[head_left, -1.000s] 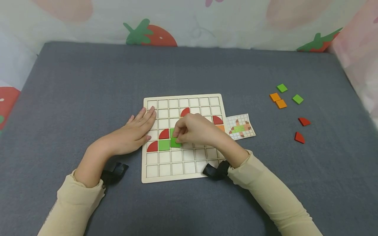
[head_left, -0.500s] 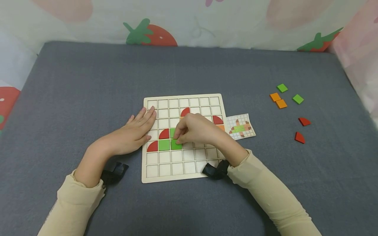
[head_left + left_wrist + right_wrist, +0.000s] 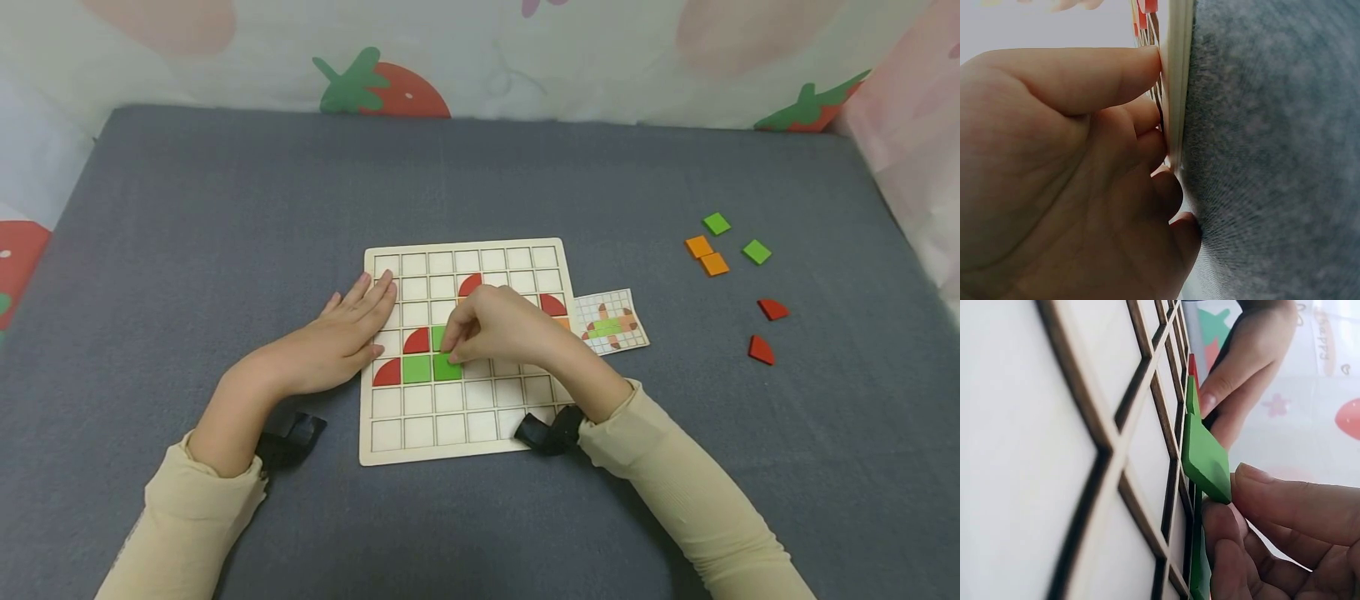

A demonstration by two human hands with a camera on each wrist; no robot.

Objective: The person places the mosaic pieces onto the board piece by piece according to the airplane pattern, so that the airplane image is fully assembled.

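My left hand (image 3: 333,337) lies with fingers straight on the left rim of the wooden grid board (image 3: 408,457); in the left wrist view its thumb touches the board's edge. Between right thumb and fingertips, my right hand (image 3: 498,329) pinches a green square tile (image 3: 1207,456). That tile is tilted over its cell in the right wrist view. Left of it in the head view lies another green tile (image 3: 417,369), then a red quarter-circle tile (image 3: 387,372). A second red quarter-circle (image 3: 417,341) sits one row up. My right hand hides part of the board's middle.
A small pattern card (image 3: 611,322) lies against the board's right side. Farther right on the grey cloth are loose green tiles (image 3: 757,252), orange tiles (image 3: 715,264) and red quarter-circles (image 3: 761,350). A strawberry-print curtain (image 3: 570,75) stands behind the table.
The green tile in my right hand has shifted slightly toward the near side, over its cell. My left hand has stayed in place.
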